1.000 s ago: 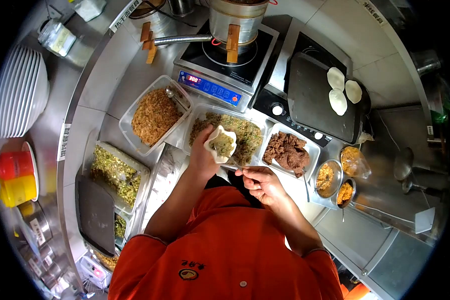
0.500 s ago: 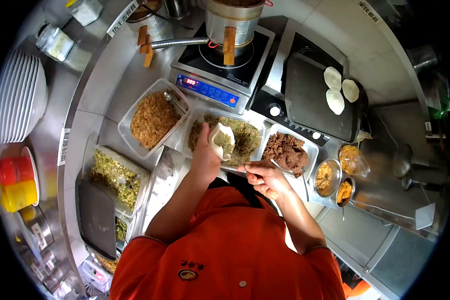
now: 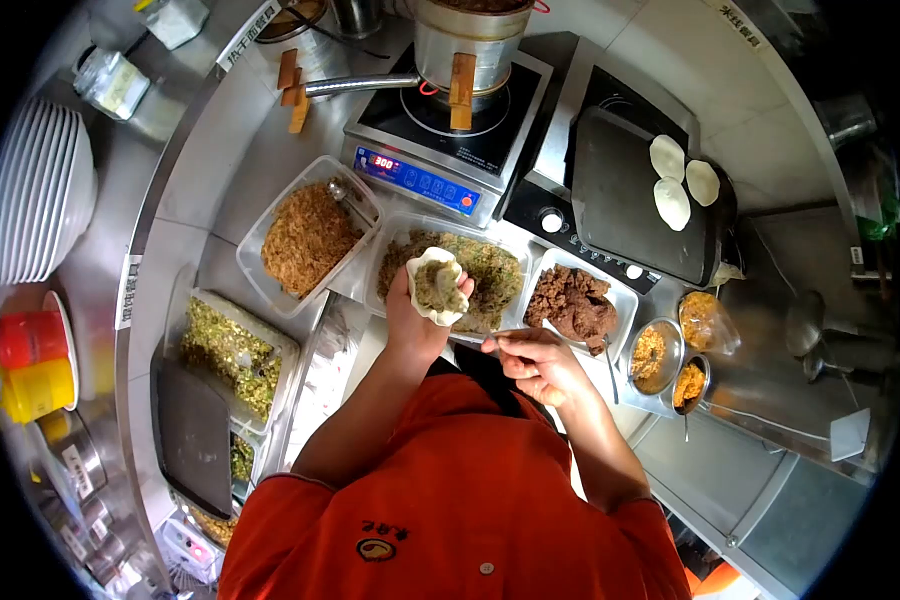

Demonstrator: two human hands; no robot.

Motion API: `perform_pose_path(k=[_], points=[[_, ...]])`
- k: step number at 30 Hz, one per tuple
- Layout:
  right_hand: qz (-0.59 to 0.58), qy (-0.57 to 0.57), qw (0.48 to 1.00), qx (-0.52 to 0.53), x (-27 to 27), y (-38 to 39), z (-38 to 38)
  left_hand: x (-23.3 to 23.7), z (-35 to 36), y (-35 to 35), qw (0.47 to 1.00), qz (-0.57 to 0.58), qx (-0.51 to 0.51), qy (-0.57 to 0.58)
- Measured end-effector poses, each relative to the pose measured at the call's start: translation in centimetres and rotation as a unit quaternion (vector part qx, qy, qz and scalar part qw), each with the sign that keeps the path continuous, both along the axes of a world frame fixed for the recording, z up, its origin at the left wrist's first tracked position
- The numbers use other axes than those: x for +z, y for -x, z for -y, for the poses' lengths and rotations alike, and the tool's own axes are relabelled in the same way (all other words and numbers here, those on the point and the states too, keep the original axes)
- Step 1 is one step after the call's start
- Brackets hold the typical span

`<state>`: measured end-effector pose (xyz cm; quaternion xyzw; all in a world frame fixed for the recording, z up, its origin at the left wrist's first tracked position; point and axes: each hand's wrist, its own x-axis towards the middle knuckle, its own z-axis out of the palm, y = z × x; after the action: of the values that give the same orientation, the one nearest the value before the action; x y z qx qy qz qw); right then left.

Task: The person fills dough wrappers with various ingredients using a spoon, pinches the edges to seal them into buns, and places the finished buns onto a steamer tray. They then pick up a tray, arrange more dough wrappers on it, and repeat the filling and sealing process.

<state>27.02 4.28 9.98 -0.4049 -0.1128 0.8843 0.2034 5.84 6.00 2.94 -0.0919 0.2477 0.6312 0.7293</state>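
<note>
My left hand (image 3: 416, 325) holds up a round white dough wrapper (image 3: 437, 287) with greenish-brown filling in its middle, over the near edge of a clear tub of chopped green-brown filling (image 3: 490, 272). Right of it, my right hand (image 3: 538, 362) is closed, its fingers pinched on a thin utensil that is mostly hidden. That hand is just in front of a white tray (image 3: 625, 318) of dark brown minced filling with a spoon in it.
An induction cooker (image 3: 420, 180) with a pot (image 3: 465, 45) stands ahead. Three white rounds lie on a black griddle (image 3: 620, 230) at right. Left are a tub of orange-brown shreds (image 3: 305, 240) and a green filling tray (image 3: 232, 352). Small bowls (image 3: 656, 355) sit at right.
The wrapper in my left hand has turned from a tilted, folded position to lie more open, with its filling facing up. My right hand has shifted slightly right.
</note>
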Motion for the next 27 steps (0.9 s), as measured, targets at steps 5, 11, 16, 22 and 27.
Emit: perform_pose_path(k=[5, 11, 16, 22, 27], points=[[-0.022, 0.04, 0.999, 0.011, -1.8, 0.1, -0.9, -3.9, 0.7, 1.2, 0.981, -0.166, -0.064, -0.079], [0.249, -0.172, 0.952, 0.038, -4.7, -0.6, -3.9, -6.0, 1.9, 5.0, 0.989, -0.143, -0.023, -0.04], [0.617, -0.5, 0.492, 0.357, -14.3, 1.1, -5.3, -5.2, 1.5, 6.2, 0.998, -0.016, -0.03, -0.053], [0.512, -0.504, 0.606, 0.342, -15.1, 1.1, -3.2, -5.6, 1.8, 7.0, 0.999, -0.032, -0.005, 0.014], [0.432, -0.332, 0.82, 0.175, -12.7, -0.7, -2.0, -6.1, 1.8, 7.0, 0.999, -0.035, 0.023, 0.024]])
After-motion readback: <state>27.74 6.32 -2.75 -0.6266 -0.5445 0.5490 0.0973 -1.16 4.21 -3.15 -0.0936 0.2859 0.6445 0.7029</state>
